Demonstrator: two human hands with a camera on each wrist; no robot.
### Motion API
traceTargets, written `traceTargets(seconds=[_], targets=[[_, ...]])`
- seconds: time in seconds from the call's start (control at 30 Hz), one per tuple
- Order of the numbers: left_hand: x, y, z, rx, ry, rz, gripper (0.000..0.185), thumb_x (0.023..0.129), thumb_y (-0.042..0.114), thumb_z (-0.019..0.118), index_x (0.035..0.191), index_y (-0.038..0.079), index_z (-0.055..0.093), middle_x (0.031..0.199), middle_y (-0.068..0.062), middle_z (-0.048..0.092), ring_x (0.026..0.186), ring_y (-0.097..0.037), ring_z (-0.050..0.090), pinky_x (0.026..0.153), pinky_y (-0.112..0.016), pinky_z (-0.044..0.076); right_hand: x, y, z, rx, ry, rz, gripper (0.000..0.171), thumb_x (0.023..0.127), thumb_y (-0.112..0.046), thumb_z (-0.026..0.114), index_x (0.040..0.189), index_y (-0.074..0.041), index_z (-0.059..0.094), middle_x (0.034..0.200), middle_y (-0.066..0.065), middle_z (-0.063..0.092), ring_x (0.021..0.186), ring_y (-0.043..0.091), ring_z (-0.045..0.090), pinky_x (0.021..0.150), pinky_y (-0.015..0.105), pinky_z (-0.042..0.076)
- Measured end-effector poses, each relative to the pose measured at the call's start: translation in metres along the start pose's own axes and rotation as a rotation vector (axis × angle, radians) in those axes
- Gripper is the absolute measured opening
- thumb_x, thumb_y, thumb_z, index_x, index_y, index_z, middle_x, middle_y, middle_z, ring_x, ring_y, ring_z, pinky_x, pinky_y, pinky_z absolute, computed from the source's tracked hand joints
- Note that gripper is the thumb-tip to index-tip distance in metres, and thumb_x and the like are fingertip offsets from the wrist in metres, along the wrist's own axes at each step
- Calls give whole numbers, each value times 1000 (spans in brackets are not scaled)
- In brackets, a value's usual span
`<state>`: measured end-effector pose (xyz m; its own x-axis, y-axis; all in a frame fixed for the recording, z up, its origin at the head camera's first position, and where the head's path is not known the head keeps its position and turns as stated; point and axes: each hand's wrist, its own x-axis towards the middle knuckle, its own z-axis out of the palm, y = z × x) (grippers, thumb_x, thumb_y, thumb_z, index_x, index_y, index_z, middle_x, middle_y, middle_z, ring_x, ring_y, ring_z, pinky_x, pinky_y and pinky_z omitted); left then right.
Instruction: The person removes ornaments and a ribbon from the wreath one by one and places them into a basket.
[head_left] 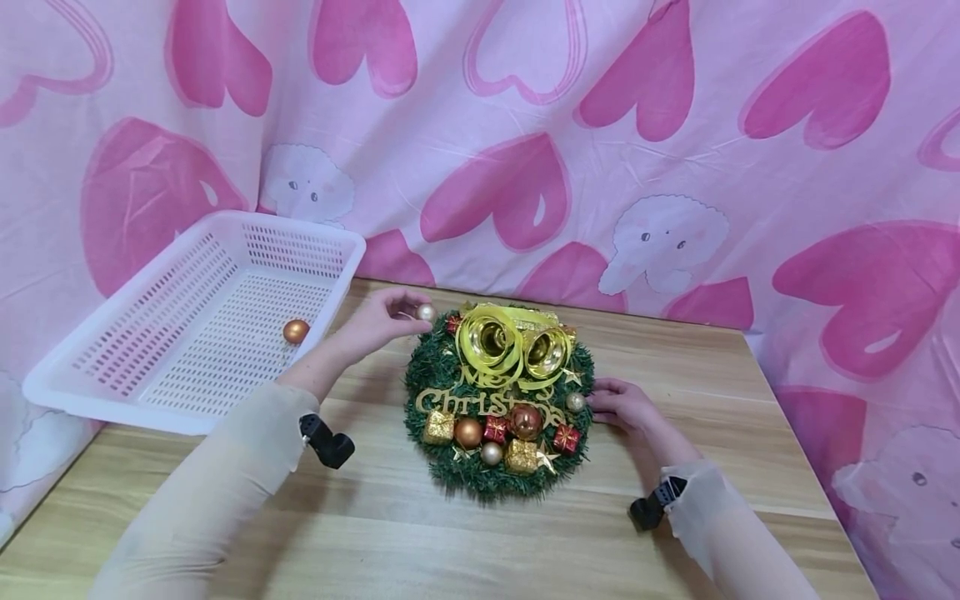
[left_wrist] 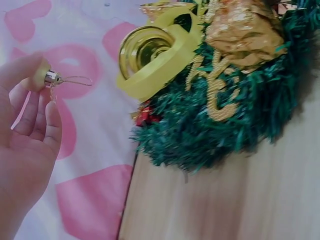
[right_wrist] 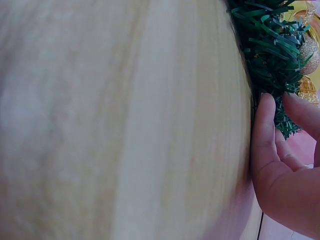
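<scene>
My left hand [head_left: 386, 321] pinches a small pale-gold bauble [head_left: 426, 312] at the upper left rim of a green Christmas wreath [head_left: 480, 482]. In the left wrist view, a thin loop of string [left_wrist: 77, 80] hangs from the bauble's silvery cap. Lying on the table, the wreath bears two gold bells [head_left: 491, 337] with yellow ribbon, glittery "Merry Christmas" lettering [head_left: 450, 402], small gift boxes [head_left: 438, 427] and baubles. At its right rim, my right hand [head_left: 626, 404] holds the greenery between thumb and fingers, as the right wrist view shows.
A white plastic basket [head_left: 187, 423] stands at the left, with one copper-coloured bauble [head_left: 296, 331] inside. The wooden table [head_left: 465, 550] ends at a pink heart-patterned curtain [head_left: 495, 192] behind. Black wrist cameras [head_left: 326, 442] are strapped on both forearms.
</scene>
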<state>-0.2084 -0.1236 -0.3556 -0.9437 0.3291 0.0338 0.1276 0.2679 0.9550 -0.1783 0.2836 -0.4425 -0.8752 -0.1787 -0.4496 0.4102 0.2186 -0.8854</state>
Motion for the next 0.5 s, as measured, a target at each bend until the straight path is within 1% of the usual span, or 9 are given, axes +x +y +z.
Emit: traceTargets(seconds=[0.13, 0.2, 0.27, 0.33, 0.43, 0.5], targets=[[-1, 7, -11, 24, 24, 20, 40, 81, 10, 69, 118, 1, 57, 101, -3, 61, 91, -11, 57, 79, -21, 52, 1, 1, 0, 21, -6, -2, 64, 88, 1, 56, 140, 15, 20, 93, -3, 58, 79, 4, 61, 77, 22, 55], [-1, 10, -17, 29, 40, 19, 39, 82, 10, 69, 118, 1, 56, 100, -2, 61, 92, -11, 57, 79, -21, 51, 1, 1, -1, 23, -4, 1, 64, 89, 1, 55, 140, 16, 19, 95, -1, 58, 79, 4, 61, 77, 22, 55], [-3, 12, -24, 33, 52, 13, 39, 83, 10, 68, 119, 1, 56, 100, 0, 60, 92, -10, 57, 80, -20, 51, 0, 0, 0, 11, -1, 4, 65, 89, 0, 55, 140, 15, 18, 104, 6, 57, 80, 3, 61, 78, 22, 55], [-5, 14, -30, 41, 63, 5, 39, 83, 11, 68, 119, 1, 55, 98, 3, 60, 92, -9, 57, 79, -19, 51, 0, 0, 0, 0, 4, 9, 66, 89, -2, 56, 141, 15, 18, 119, 18, 52, 81, 2, 60, 78, 22, 55], [-10, 18, -39, 55, 81, 3, 40, 84, 12, 68, 120, 1, 54, 97, 6, 60, 92, -8, 56, 79, -18, 50, 1, -1, 1, -14, 3, 11, 68, 90, -4, 56, 141, 15, 16, 137, 32, 33, 82, 1, 58, 77, 21, 55], [-13, 19, -45, 63, 101, 11, 40, 84, 12, 68, 120, 1, 55, 96, 8, 61, 92, -7, 56, 79, -17, 49, 2, -1, 2, -10, 5, 14, 67, 90, -4, 56, 141, 15, 16, 142, 34, 25, 82, 1, 58, 77, 21, 55]])
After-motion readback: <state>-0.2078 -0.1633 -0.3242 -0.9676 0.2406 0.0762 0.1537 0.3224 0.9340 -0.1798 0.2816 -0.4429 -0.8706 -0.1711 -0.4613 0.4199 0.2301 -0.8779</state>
